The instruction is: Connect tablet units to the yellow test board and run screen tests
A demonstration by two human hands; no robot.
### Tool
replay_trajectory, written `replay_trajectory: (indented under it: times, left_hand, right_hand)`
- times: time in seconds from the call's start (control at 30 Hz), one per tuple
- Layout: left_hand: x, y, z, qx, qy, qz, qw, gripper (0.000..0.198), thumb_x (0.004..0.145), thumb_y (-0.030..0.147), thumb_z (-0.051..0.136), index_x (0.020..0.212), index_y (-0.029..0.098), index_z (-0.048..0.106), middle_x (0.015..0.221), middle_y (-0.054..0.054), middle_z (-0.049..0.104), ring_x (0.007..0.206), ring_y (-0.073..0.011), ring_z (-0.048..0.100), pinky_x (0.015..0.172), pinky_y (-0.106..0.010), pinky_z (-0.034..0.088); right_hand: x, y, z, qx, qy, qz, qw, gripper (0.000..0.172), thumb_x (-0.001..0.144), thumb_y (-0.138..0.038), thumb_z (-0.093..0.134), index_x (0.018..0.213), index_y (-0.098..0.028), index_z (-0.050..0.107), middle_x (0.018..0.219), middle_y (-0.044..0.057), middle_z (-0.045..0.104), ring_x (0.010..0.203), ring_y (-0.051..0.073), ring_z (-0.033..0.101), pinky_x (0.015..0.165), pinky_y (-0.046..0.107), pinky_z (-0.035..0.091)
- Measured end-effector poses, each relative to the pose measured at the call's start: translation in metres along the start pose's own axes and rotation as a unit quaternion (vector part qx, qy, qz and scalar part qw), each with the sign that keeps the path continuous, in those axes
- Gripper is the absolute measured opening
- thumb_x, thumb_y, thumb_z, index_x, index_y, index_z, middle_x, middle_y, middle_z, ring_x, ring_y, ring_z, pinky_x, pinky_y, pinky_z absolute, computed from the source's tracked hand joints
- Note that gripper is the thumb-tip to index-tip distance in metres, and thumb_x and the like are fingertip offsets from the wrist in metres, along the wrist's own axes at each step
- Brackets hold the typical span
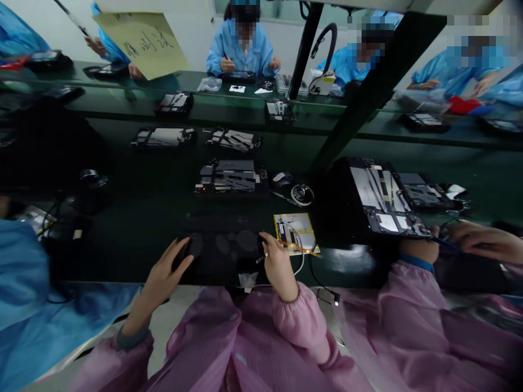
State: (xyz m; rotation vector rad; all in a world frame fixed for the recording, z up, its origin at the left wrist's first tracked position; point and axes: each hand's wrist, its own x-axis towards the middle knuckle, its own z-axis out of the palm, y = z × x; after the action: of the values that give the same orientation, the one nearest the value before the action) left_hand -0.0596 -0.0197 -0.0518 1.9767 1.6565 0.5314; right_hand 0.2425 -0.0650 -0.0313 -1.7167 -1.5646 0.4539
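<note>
A dark flat panel (223, 245) lies on the green belt right in front of me. My left hand (165, 275) grips the panel's left edge, thumb on top, fingers curled round it. At the panel's right edge my right hand (278, 261) is closed in a pinch on a small thin tool (262, 258). Just right of that hand sits a yellow card (302, 226) carrying a small circuit part and a thin cable.
An open device (231, 177) with exposed boards lies further up the belt, more beyond it. A round roll (302, 194) sits near the card. A neighbour in pink at the right works on another opened device (386, 201). People in blue sit across and at my left.
</note>
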Motion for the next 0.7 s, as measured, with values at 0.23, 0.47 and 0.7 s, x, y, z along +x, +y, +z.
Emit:
replay_trajectory:
  times: [0.23, 0.47, 0.7]
  left_hand:
    - [0.012, -0.008, -0.012, 0.078, 0.019, 0.049, 0.996, 0.056, 0.092, 0.051, 0.046, 0.140, 0.024, 0.046, 0.141, -0.013, 0.052, 0.129, -0.0331, 0.051, 0.101, -0.049, 0.047]
    - [0.045, 0.116, 0.008, 0.057, 0.053, 0.268, 0.960, 0.028, 0.097, 0.030, 0.044, 0.122, 0.023, 0.053, 0.122, -0.008, 0.062, 0.116, -0.0229, 0.058, 0.101, -0.041, 0.048]
    - [0.089, 0.199, 0.094, 0.149, -0.129, 0.476, 0.857, 0.013, 0.095, 0.017, 0.045, 0.104, 0.016, 0.054, 0.106, -0.008, 0.061, 0.098, -0.0200, 0.059, 0.081, -0.031, 0.053]
  right_hand:
    - [0.005, -0.004, 0.002, 0.063, 0.015, 0.052, 0.997, 0.028, 0.094, -0.023, 0.042, 0.113, -0.020, 0.062, 0.101, 0.009, 0.071, 0.091, 0.022, 0.069, 0.080, 0.034, 0.055]
    - [0.003, 0.027, -0.034, 0.168, 0.048, 0.174, 0.969, 0.029, 0.090, -0.042, 0.050, 0.104, -0.020, 0.063, 0.079, 0.005, 0.071, 0.058, 0.018, 0.065, 0.053, 0.029, 0.054]
    - [0.002, 0.040, -0.051, 0.112, 0.045, 0.153, 0.981, 0.027, 0.090, -0.038, 0.049, 0.103, -0.020, 0.064, 0.080, 0.005, 0.073, 0.071, 0.020, 0.069, 0.063, 0.029, 0.053]
